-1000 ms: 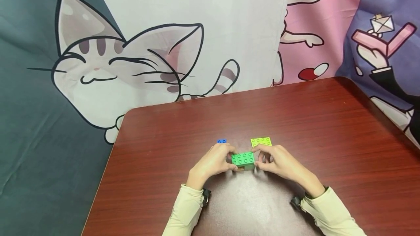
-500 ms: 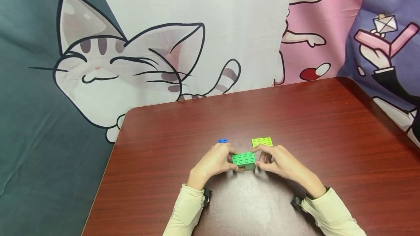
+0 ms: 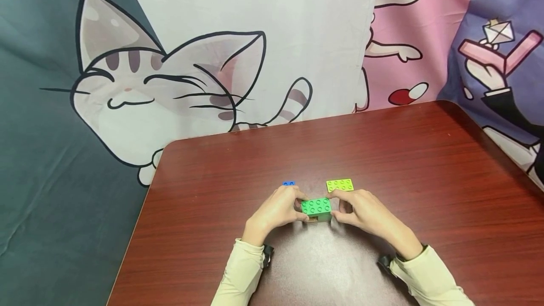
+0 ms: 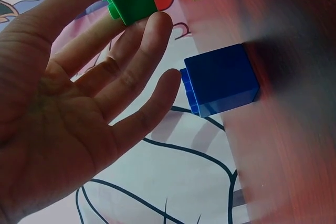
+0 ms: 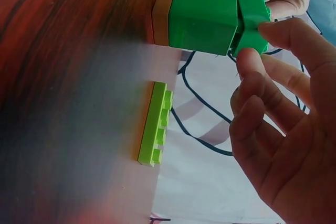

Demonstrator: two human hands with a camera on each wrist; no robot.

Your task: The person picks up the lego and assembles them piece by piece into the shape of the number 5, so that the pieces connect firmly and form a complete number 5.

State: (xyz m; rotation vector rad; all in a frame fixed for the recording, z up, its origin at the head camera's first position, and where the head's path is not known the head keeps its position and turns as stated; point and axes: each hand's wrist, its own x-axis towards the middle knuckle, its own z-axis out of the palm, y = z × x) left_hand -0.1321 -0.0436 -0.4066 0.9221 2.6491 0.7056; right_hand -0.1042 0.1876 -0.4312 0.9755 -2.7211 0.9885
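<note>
A long green toy brick [image 3: 316, 207] with studs tops a small stack in front of me. In the right wrist view this top brick [image 5: 251, 11] sits tilted, a gap showing over the green block [image 5: 205, 17] below, which stands on a brown base [image 5: 163, 17]. My left hand [image 3: 276, 207] pinches the top brick's left end between thumb and fingers. At the right end, my right hand [image 3: 361, 209] has its thumb and index fingertip on the brick, the other fingers loosely bent.
A blue brick [image 4: 223, 82] stands on the table behind my left hand. Beyond my right hand lies a flat lime-green studded plate [image 5: 153, 124]. The brown wooden table [image 3: 238, 169] meets a wall hanging [image 3: 331, 37] at its far edge.
The hands and the stack have hardly moved. The whole head view has shifted very slightly.
</note>
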